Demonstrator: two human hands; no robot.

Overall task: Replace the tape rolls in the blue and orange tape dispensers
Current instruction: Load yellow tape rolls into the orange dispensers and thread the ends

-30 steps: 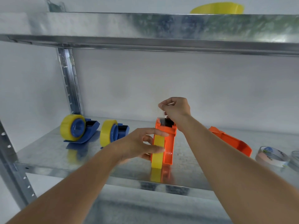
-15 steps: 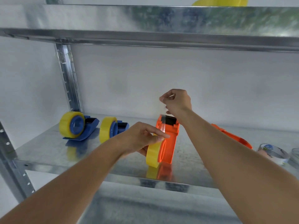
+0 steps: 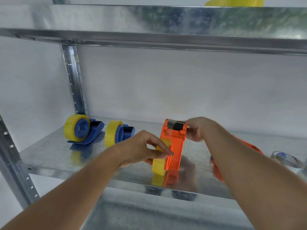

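Head view, read from the left: two blue dispensers stand on the metal shelf (image 3: 49, 151), the far-left blue dispenser (image 3: 86, 131) and the second blue dispenser (image 3: 122, 132), each already carrying a yellow roll and well apart from both hands.

Next comes the left hand (image 3: 141, 150), reaching in from the lower left. Its fingers (image 3: 163, 153) are together on the yellow roll (image 3: 159, 163), thumb and forefinger pinched on the upper rim, so the roll stands on edge at the near end of the orange dispenser (image 3: 174, 146). How far the roll is seated on the hub I cannot tell; the hand covers that spot.

The orange dispenser runs lengthwise away from the camera, roll end near, cutter end (image 3: 177, 125) far and raised. That long axis is what the coming move depends on: tape drawn off the roll has to travel along it, away from the left hand and toward the cutter.

The right hand (image 3: 197, 130) lies at that far end, touching the right side of the cutter head. Its fingers look closed against the orange body, though motion blur hides whether a tape end is pinched between them. It is plainly the nearer hand to the blade, the left the nearer to the roll.

Further right, a second orange dispenser (image 3: 249, 145) lies mostly behind the right forearm, and a clear roll (image 3: 285, 159) rests near the shelf's right edge.
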